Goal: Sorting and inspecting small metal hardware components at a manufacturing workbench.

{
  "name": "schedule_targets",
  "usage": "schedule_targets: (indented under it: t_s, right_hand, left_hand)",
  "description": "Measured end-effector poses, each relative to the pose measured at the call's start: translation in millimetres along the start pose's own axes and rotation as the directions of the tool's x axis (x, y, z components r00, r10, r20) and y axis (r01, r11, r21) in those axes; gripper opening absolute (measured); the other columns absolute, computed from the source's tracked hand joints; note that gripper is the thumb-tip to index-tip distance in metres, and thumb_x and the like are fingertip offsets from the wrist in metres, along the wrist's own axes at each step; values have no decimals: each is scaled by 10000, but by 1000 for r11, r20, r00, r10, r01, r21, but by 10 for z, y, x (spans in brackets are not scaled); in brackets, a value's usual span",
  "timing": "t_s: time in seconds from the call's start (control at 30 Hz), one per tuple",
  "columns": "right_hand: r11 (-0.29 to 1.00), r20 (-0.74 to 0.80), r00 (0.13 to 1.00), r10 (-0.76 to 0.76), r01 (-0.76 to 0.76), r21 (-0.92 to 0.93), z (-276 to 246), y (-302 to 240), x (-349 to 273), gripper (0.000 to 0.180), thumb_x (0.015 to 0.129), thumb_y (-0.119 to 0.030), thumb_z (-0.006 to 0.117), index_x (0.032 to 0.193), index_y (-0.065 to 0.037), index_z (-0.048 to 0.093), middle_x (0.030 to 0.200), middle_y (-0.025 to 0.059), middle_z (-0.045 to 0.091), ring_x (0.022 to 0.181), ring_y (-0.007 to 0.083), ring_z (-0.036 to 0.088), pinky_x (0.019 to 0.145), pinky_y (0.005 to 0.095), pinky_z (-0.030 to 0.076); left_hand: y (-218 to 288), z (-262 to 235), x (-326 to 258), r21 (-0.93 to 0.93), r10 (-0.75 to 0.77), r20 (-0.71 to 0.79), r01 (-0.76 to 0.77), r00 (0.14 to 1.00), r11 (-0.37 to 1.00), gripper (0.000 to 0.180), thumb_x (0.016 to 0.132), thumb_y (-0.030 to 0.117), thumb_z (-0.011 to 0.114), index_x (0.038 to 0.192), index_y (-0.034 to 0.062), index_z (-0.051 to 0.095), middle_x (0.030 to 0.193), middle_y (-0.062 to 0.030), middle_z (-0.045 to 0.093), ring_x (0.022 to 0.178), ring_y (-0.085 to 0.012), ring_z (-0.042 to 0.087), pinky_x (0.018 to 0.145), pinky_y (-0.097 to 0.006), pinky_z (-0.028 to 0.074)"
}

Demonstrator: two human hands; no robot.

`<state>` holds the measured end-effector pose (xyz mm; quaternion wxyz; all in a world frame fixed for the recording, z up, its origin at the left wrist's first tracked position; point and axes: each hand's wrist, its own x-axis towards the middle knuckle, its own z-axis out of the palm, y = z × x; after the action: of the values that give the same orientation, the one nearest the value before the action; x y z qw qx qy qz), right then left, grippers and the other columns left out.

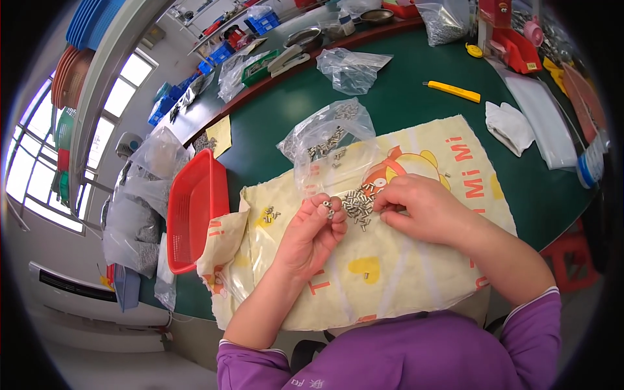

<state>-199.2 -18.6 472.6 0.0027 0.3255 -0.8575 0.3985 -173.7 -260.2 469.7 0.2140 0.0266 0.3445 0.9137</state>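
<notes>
Small loose parts, easily spilled

Clock directions run from the pile of metal pieces (357, 207), which lies on the patterned cloth (416, 286) between the hands. At nine o'clock, the left hand (311, 229) pinches a few pieces (331, 214) between thumb and fingertips; slackening that pinch could drop them back among the rest. At three o'clock, the right hand (419, 205) curls its fingers at the pile's edge; whether they pinch a piece, I cannot tell. A careless sweep there could scatter the heap.

Farther toward nine, a small cluster (270, 214) lies apart, where the left forearm could brush it and mix the groups. A stray piece (366, 275) at six could roll lapward if the cloth is tugged. At eleven, the clear bag (335, 140) holds more pieces and could spill if its film is snagged.
</notes>
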Motion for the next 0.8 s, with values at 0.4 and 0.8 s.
schedule_targets:
  t_s: [0.4, 0.8]
  right_hand:
    - [1000, -10, 1000, 15, -15, -10, 24, -55, 6, 131, 824, -91, 686, 954, -78, 678, 878, 68, 632, 850, 231, 624, 740, 350, 510]
    - [999, -2, 999, 42, -42, 4, 7, -86, 8, 96, 835, -109, 667, 919, -62, 658, 865, 79, 637, 868, 256, 618, 753, 385, 503]
  left_hand:
    - [841, -131, -99, 983, 624, -167, 83, 763, 162, 84, 921, 32, 628, 985, -7, 665, 873, -26, 664, 786, -97, 603, 724, -245, 488]
    - [812, -185, -203, 831, 558, -214, 450, 802, -328, 125, 873, 44, 613, 967, -6, 679, 1033, -134, 640, 883, -285, 641, 819, -359, 509]
